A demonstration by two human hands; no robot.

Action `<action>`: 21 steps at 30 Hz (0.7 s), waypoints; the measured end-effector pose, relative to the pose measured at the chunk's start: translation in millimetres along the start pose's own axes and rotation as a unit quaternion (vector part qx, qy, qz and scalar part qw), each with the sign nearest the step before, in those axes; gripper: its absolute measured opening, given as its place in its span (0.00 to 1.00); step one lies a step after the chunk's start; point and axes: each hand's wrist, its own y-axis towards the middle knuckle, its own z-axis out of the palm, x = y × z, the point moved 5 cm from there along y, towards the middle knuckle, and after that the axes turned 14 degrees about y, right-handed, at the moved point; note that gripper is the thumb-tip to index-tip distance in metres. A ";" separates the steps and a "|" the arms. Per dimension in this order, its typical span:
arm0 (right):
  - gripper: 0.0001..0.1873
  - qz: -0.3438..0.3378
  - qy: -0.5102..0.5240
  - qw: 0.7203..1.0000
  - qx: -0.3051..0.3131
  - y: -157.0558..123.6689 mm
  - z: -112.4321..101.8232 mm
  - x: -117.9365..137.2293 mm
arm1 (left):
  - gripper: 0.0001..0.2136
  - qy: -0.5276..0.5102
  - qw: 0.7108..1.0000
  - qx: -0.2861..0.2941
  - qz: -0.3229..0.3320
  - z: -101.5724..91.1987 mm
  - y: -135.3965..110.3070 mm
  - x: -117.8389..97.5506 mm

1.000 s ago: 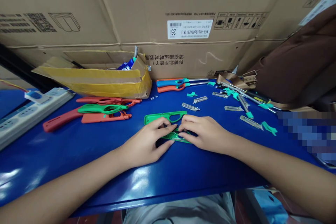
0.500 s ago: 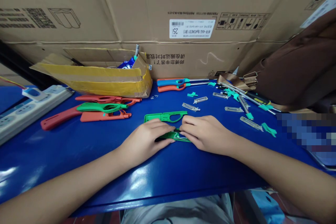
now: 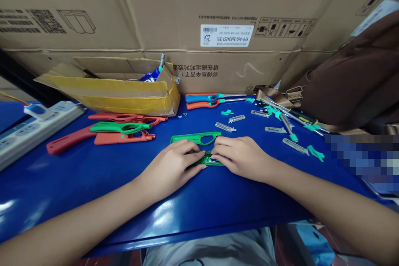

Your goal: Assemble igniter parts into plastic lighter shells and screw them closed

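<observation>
The left hand (image 3: 174,160) and the right hand (image 3: 245,158) were bare, with slim fingers (image 3: 195,171). The left forearm (image 3: 106,203) and the right forearm (image 3: 327,197) were bare too, narrow at the hand end and broader toward the edge of the view. Lowest down showed a pale grey garment (image 3: 218,249) of loose, softly creased cloth. Near its bottom ran a thin, dark, curved line (image 3: 191,260); whether cord or print could not be told.
</observation>
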 end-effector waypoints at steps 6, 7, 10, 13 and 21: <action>0.11 0.145 -0.003 0.982 -0.121 -8.2 -35.5 -31.5 | 0.13 -0.017 0.999 0.023 -0.029 -5.3 -1.0 6.6; 0.10 0.190 -0.039 0.974 -0.119 -12.3 -43.4 -42.4 | 0.13 -0.021 0.999 0.023 -0.033 -5.6 -1.6 8.1; 0.13 0.325 -0.136 0.932 -0.090 -28.7 -67.8 -79.6 | 0.13 -0.031 0.998 0.025 -0.041 -4.6 -3.1 11.2; 0.17 0.453 -0.171 0.871 -0.089 -47.6 -90.6 -115.5 | 0.13 -0.041 0.998 0.024 -0.045 -3.3 -3.8 12.8; 0.13 0.539 -0.137 0.827 -0.077 -65.6 -102.7 -160.0 | 0.10 -0.075 0.996 0.002 -0.044 -5.3 -4.7 14.5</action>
